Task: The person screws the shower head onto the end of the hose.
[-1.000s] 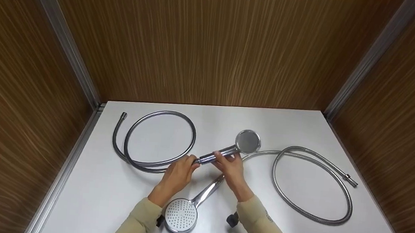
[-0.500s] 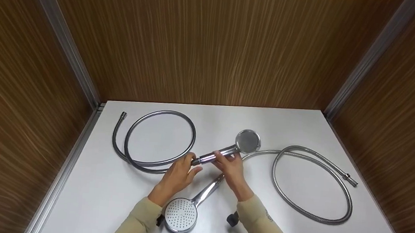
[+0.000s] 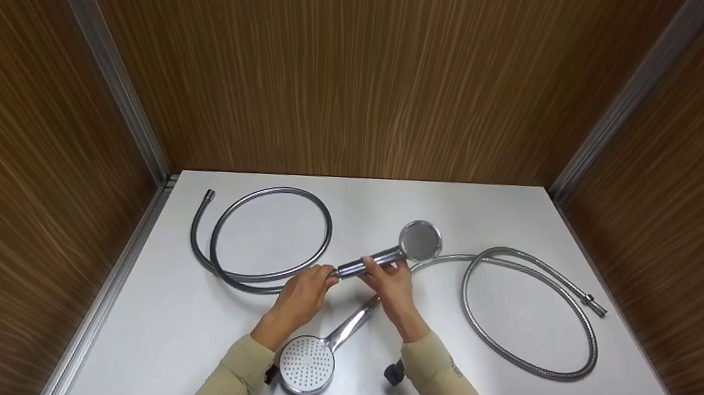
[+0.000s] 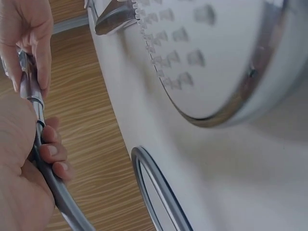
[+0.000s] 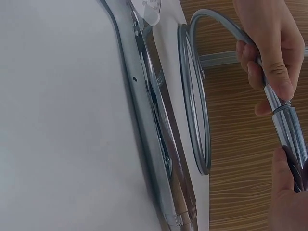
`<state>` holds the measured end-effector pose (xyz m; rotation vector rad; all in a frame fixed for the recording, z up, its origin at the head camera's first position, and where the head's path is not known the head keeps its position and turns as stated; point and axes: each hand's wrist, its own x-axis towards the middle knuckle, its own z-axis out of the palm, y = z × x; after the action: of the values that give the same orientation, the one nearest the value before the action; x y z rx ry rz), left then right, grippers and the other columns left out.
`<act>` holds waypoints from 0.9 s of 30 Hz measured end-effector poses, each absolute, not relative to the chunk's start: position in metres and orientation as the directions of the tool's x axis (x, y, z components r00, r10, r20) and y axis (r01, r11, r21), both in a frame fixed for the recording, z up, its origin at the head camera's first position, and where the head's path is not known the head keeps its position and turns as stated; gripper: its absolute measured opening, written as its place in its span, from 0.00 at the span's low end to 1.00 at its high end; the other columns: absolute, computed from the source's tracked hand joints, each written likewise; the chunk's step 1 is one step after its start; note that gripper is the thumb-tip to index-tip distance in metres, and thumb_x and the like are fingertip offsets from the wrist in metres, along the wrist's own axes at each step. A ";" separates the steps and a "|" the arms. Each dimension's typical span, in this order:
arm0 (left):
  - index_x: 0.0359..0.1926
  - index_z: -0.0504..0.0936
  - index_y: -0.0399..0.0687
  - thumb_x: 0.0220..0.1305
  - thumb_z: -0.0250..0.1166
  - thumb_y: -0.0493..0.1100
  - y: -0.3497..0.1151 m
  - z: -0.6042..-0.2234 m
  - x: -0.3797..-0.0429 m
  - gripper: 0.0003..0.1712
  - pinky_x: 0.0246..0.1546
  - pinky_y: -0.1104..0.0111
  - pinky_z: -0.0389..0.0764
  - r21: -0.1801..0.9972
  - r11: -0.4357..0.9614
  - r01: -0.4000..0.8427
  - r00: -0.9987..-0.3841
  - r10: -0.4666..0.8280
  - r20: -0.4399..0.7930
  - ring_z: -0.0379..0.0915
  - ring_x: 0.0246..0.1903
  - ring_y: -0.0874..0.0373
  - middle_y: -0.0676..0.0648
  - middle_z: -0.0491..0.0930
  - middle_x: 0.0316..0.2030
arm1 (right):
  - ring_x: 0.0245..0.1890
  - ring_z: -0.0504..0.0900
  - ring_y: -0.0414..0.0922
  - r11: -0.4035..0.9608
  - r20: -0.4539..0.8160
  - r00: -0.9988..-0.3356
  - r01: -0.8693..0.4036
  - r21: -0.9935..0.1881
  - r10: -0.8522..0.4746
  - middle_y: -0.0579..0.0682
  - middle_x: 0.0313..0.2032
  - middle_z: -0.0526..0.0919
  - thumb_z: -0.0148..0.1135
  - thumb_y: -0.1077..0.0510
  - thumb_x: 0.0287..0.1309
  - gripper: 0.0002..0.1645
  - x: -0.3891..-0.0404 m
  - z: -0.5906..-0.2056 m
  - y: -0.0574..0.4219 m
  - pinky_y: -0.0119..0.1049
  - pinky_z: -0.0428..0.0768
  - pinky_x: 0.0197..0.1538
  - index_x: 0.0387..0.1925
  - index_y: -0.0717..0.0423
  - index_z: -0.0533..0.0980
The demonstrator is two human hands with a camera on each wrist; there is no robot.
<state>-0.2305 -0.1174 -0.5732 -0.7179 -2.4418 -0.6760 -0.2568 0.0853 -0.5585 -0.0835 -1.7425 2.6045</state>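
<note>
My left hand (image 3: 301,294) pinches the metal end fitting (image 5: 275,97) of a dark grey shower hose (image 3: 277,190), with thumb and fingers round it. That fitting meets the handle end of a chrome shower head (image 3: 421,240); in the right wrist view a thin ring of gap shows at the joint. My right hand (image 3: 394,289) grips the chrome handle (image 5: 290,132), thumb on top, head pointing up and right. In the left wrist view the hose runs down through the curled fingers of the left hand (image 4: 21,159).
A second shower head (image 3: 307,365) with a white dotted face lies between the forearms. A silver braided hose (image 3: 594,348) lies coiled on the right of the white table (image 3: 145,344). Wood-grain panels (image 3: 361,79) close in the back and sides.
Half a second ago the left thumb was lifted off the dark fitting; now it presses on it again, as one second ago. The right hand and shower head have stayed in place.
</note>
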 end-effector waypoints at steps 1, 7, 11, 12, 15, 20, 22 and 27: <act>0.47 0.77 0.40 0.76 0.62 0.45 -0.117 -0.573 -0.230 0.11 0.28 0.62 0.79 0.323 0.736 0.594 -0.742 0.347 0.573 0.76 0.27 0.54 0.46 0.78 0.28 | 0.39 0.92 0.44 -0.382 -0.041 -0.998 0.024 -0.924 0.037 0.53 0.38 0.85 0.64 0.70 0.68 0.24 -0.257 -0.558 0.085 0.43 0.87 0.54 0.59 0.70 0.62; 0.49 0.73 0.39 0.77 0.61 0.45 -0.116 -0.572 -0.230 0.12 0.25 0.62 0.78 0.352 0.733 0.582 -0.761 0.338 0.554 0.74 0.25 0.54 0.46 0.77 0.27 | 0.39 0.91 0.44 -0.387 -0.039 -0.998 0.019 -0.922 0.045 0.54 0.38 0.84 0.65 0.71 0.67 0.24 -0.257 -0.559 0.085 0.43 0.88 0.54 0.58 0.67 0.64; 0.45 0.74 0.41 0.76 0.62 0.43 -0.117 -0.574 -0.231 0.09 0.25 0.64 0.77 0.314 0.731 0.606 -0.724 0.343 0.598 0.72 0.25 0.55 0.47 0.76 0.27 | 0.40 0.91 0.45 -0.383 -0.032 -0.999 0.014 -0.924 0.040 0.55 0.40 0.83 0.65 0.71 0.67 0.24 -0.256 -0.560 0.085 0.44 0.87 0.54 0.58 0.65 0.65; 0.45 0.75 0.41 0.76 0.62 0.42 -0.117 -0.574 -0.231 0.08 0.25 0.64 0.77 0.313 0.728 0.610 -0.720 0.344 0.603 0.72 0.25 0.55 0.48 0.76 0.27 | 0.40 0.91 0.45 -0.381 -0.031 -0.999 0.014 -0.924 0.039 0.55 0.40 0.83 0.66 0.71 0.67 0.24 -0.256 -0.560 0.085 0.44 0.87 0.54 0.58 0.66 0.65; 0.46 0.75 0.41 0.77 0.61 0.42 -0.117 -0.573 -0.230 0.08 0.28 0.63 0.78 0.357 0.707 0.611 -0.736 0.341 0.584 0.73 0.27 0.54 0.46 0.77 0.29 | 0.41 0.91 0.46 -0.377 -0.035 -0.999 0.017 -0.926 0.040 0.56 0.41 0.83 0.66 0.70 0.67 0.24 -0.256 -0.559 0.085 0.44 0.87 0.55 0.58 0.66 0.65; 0.55 0.73 0.39 0.79 0.61 0.46 -0.118 -0.571 -0.228 0.16 0.36 0.57 0.83 0.431 0.697 0.573 -0.792 0.336 0.509 0.79 0.33 0.50 0.42 0.82 0.36 | 0.41 0.91 0.46 -0.367 -0.045 -0.998 0.026 -0.930 0.043 0.56 0.41 0.83 0.66 0.70 0.67 0.25 -0.255 -0.558 0.085 0.44 0.87 0.55 0.59 0.67 0.64; 0.57 0.73 0.39 0.79 0.61 0.47 -0.118 -0.571 -0.228 0.17 0.36 0.56 0.83 0.424 0.704 0.569 -0.795 0.339 0.504 0.79 0.33 0.50 0.42 0.82 0.37 | 0.41 0.91 0.45 -0.366 -0.045 -0.998 0.027 -0.930 0.043 0.55 0.41 0.83 0.66 0.70 0.67 0.26 -0.255 -0.558 0.085 0.43 0.87 0.55 0.60 0.67 0.64; 0.51 0.75 0.42 0.79 0.60 0.46 -0.117 -0.570 -0.230 0.12 0.28 0.63 0.76 0.351 0.731 0.585 -0.765 0.354 0.539 0.71 0.27 0.56 0.47 0.77 0.30 | 0.41 0.91 0.45 -0.384 -0.041 -0.998 0.024 -0.923 0.037 0.55 0.41 0.83 0.65 0.70 0.68 0.23 -0.255 -0.558 0.085 0.43 0.87 0.55 0.59 0.65 0.65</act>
<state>-0.2295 -0.1174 -0.5699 -0.7174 -2.4925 -0.7141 -0.2547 0.0848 -0.5581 -0.0855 -1.7390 2.6056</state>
